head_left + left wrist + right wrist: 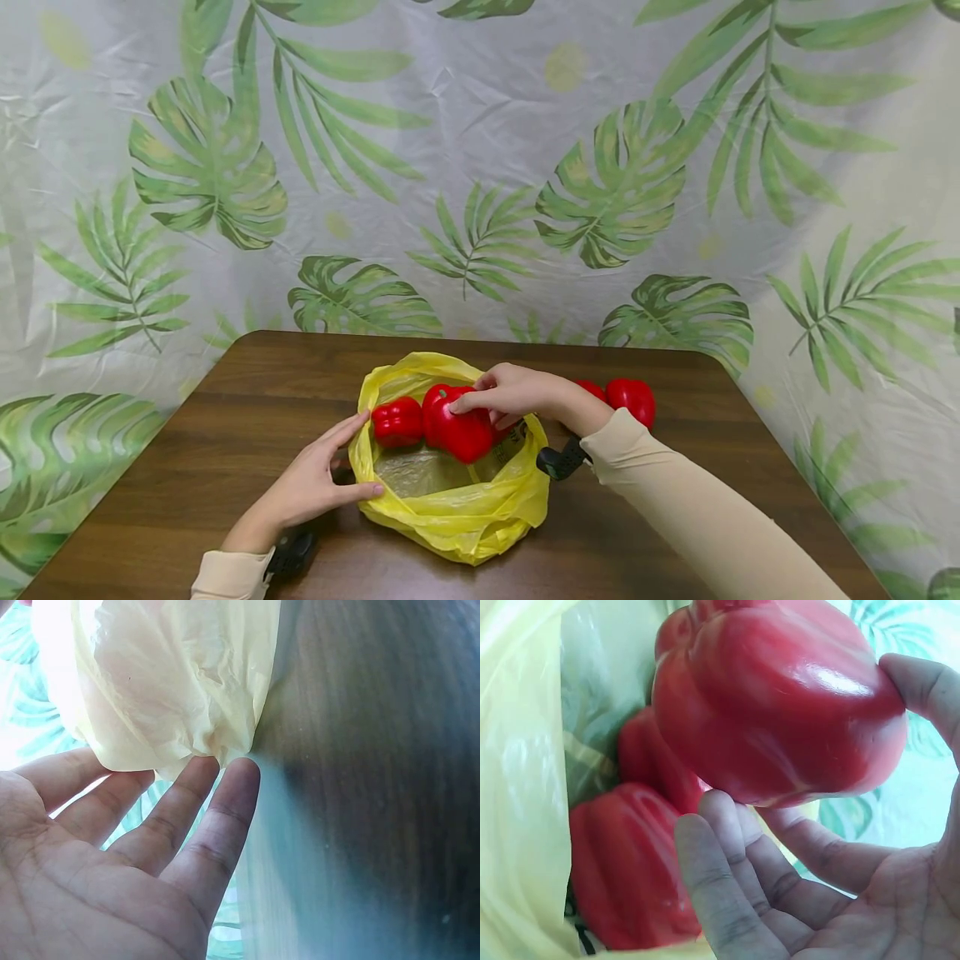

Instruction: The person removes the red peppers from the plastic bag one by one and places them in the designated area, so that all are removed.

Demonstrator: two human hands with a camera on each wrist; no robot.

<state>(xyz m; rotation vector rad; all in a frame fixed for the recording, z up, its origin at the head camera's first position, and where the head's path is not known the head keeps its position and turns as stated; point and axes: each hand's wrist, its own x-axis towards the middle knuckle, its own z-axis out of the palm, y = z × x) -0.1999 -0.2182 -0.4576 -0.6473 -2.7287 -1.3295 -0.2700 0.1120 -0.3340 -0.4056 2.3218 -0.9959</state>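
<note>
A yellow plastic bag (457, 521) stands open-mouthed on the table. My right hand (521, 392) grips a red bell pepper (467, 435) over the mouth; in the right wrist view, thumb and fingers hold this pepper (780, 712) from opposite sides. Inside the bag lies a red bell pepper (397, 422), and the right wrist view has two there, a nearer pepper (634, 870) and a partly covered pepper (649, 761). At the bag's left rim, my left hand (311, 483) touches the plastic with extended fingers and thumb; its fingertips (238, 776) meet the bag's side (172, 682).
Right of the bag, beyond my right forearm, another red bell pepper (632, 402) lies on the brown wooden table (247, 408). A further pepper (591, 388) beside it is partly hidden by the arm. A leaf-patterned cloth (480, 125) hangs behind the table's far edge.
</note>
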